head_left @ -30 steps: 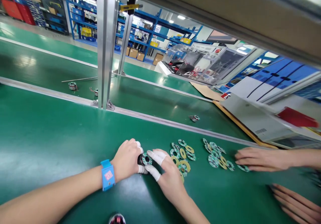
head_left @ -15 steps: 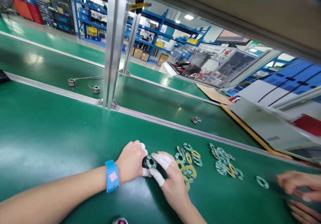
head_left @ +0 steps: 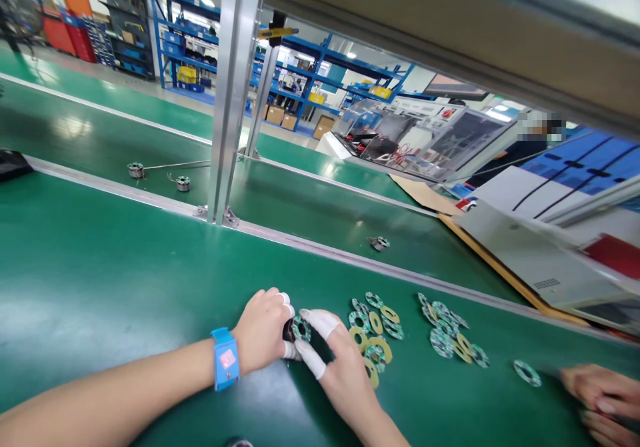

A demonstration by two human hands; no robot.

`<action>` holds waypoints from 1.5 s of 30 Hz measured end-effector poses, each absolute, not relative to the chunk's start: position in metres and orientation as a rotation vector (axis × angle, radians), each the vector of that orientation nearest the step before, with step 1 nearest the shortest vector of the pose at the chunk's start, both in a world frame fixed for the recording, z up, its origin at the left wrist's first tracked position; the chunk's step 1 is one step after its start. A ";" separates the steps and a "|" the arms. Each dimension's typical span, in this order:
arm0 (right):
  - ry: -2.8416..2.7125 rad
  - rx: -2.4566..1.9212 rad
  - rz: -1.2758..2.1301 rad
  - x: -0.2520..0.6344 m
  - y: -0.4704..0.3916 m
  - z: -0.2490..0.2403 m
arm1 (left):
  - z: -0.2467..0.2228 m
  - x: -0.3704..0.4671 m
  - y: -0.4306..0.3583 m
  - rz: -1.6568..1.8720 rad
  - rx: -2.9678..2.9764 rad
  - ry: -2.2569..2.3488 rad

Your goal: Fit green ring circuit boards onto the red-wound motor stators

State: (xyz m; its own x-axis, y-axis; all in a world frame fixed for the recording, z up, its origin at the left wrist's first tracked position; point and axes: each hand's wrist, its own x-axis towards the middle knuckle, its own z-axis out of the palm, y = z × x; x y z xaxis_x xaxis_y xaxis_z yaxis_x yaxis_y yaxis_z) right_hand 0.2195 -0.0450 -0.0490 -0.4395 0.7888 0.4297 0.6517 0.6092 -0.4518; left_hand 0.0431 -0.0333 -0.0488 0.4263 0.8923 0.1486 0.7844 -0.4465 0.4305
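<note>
My left hand (head_left: 263,330), with white finger cots and a blue wrist strap (head_left: 227,359), is closed around a small dark motor stator (head_left: 287,330). A green ring-shaped circuit board (head_left: 307,330) sits at the stator's right-facing end. Thumb and fingers of my right hand (head_left: 345,360), also in white cots, pinch this board at its edge. Just right of that hand lies a loose pile of ring circuit boards (head_left: 393,328) and yellow rings (head_left: 383,347). The stator's far side is hidden by my left fingers.
A second pile of ring boards (head_left: 442,343) lies farther right, then a single ring board (head_left: 537,378). Another person's hands (head_left: 600,390) are at the right edge. Beyond the metal rail (head_left: 320,250), several wired stators (head_left: 183,183) rest on the green strip. An aluminium post (head_left: 233,100) stands ahead.
Both my hands keep their hold on the stator and board, with slight finger shifts. The other person's hands have moved a little right and down. The camera view has shifted slightly.
</note>
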 end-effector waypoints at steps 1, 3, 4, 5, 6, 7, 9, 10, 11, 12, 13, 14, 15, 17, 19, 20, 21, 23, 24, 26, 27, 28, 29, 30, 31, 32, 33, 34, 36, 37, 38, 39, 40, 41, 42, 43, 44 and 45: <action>-2.228 -1.139 0.363 0.218 -0.044 -0.045 | -0.049 0.043 -0.033 0.521 2.388 1.454; -2.254 -1.157 0.504 0.216 -0.042 -0.035 | -0.048 0.043 -0.034 0.523 2.384 1.458; -2.268 -1.172 0.563 0.215 -0.041 -0.030 | -0.047 0.043 -0.034 0.520 2.380 1.459; -2.279 -1.188 0.612 0.214 -0.040 -0.025 | -0.047 0.043 -0.034 0.516 2.376 1.459; -2.287 -1.205 0.653 0.214 -0.039 -0.021 | -0.046 0.043 -0.034 0.510 2.372 1.458; -2.289 -1.222 0.685 0.213 -0.038 -0.019 | -0.045 0.043 -0.034 0.505 2.369 1.455; -2.286 -1.254 0.732 0.212 -0.037 -0.015 | -0.045 0.043 -0.034 0.493 2.366 1.448; -2.283 -1.274 0.748 0.211 -0.038 -0.015 | -0.045 0.044 -0.035 0.484 2.364 1.445; -2.275 -1.296 0.757 0.210 -0.038 -0.015 | -0.045 0.044 -0.035 0.474 2.361 1.445; -2.266 -1.318 0.765 0.210 -0.038 -0.016 | -0.045 0.045 -0.035 0.462 2.359 1.447; -2.249 -1.337 0.769 0.209 -0.039 -0.017 | -0.045 0.045 -0.035 0.451 2.357 1.451; -2.224 -1.349 0.769 0.208 -0.040 -0.019 | -0.045 0.046 -0.035 0.441 2.357 1.454; -2.195 -1.353 0.771 0.208 -0.041 -0.022 | -0.044 0.045 -0.035 0.434 2.360 1.457; -2.135 -1.343 0.794 0.209 -0.042 -0.027 | -0.038 0.043 -0.035 0.420 2.362 1.448; -2.080 -1.325 0.853 0.212 -0.042 -0.031 | -0.027 0.038 -0.037 0.423 2.351 1.403; -2.063 -1.305 0.910 0.215 -0.042 -0.032 | -0.022 0.036 -0.039 0.445 2.350 1.369; -2.051 -1.278 0.980 0.217 -0.041 -0.032 | -0.016 0.034 -0.041 0.476 2.360 1.327; -2.053 -1.214 1.126 0.222 -0.039 -0.031 | -0.010 0.033 -0.046 0.528 2.430 1.240; -2.063 -1.189 1.181 0.224 -0.038 -0.030 | -0.009 0.035 -0.049 0.527 2.489 1.205; -2.077 -1.183 1.218 0.226 -0.038 -0.028 | -0.013 0.039 -0.053 0.475 2.634 1.146; -2.073 -1.196 1.207 0.225 -0.038 -0.028 | -0.017 0.041 -0.054 0.452 2.704 1.128; -2.066 -1.213 1.186 0.224 -0.039 -0.029 | -0.021 0.043 -0.055 0.447 2.770 1.104; -2.055 -1.232 1.160 0.222 -0.041 -0.030 | -0.024 0.045 -0.056 0.461 2.827 1.073; -2.043 -1.255 1.133 0.219 -0.043 -0.032 | -0.028 0.045 -0.056 0.487 2.874 1.037; -2.030 -1.281 1.107 0.217 -0.045 -0.034 | -0.030 0.046 -0.056 0.516 2.909 1.005; -2.018 -1.309 1.081 0.215 -0.048 -0.036 | -0.032 0.045 -0.057 0.542 2.940 0.981; -2.007 -1.336 1.057 0.213 -0.051 -0.039 | -0.033 0.045 -0.058 0.562 2.967 0.967; -2.000 -1.359 1.035 0.213 -0.053 -0.040 | -0.034 0.045 -0.059 0.577 2.991 0.965; -2.007 -1.379 0.996 0.215 -0.054 -0.041 | -0.036 0.045 -0.062 0.569 3.005 0.980; -2.017 -1.378 0.977 0.218 -0.054 -0.039 | -0.035 0.044 -0.062 0.548 2.988 0.992; -2.024 -1.379 0.956 0.221 -0.053 -0.036 | -0.035 0.044 -0.062 0.519 2.947 1.008; -2.034 -1.385 0.939 0.224 -0.052 -0.032 | -0.033 0.043 -0.060 0.488 2.886 1.013; -2.050 -1.396 0.930 0.227 -0.051 -0.026 | -0.031 0.040 -0.057 0.471 2.804 1.006; -2.082 -1.403 0.941 0.229 -0.052 -0.020 | -0.028 0.037 -0.053 0.489 2.706 0.999; -2.141 -1.393 0.982 0.230 -0.053 -0.013 | -0.024 0.032 -0.047 0.545 2.598 0.997; -2.233 -1.352 1.066 0.230 -0.055 -0.005 | -0.021 0.026 -0.040 0.624 2.482 1.008; -2.355 -1.266 1.197 0.230 -0.058 0.003 | -0.017 0.020 -0.032 0.708 2.363 1.038; -2.455 -1.153 1.311 0.233 -0.059 0.012 | -0.014 0.013 -0.025 0.778 2.246 1.088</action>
State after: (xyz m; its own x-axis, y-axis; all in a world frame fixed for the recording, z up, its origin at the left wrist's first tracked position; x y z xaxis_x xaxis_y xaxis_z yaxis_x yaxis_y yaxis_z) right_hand 0.2326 -0.0592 0.0120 -0.6998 0.6772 -0.2273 0.5656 0.3309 -0.7554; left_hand 0.0135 -0.0253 -0.0136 0.5119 0.8165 0.2670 0.5168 -0.5409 0.6635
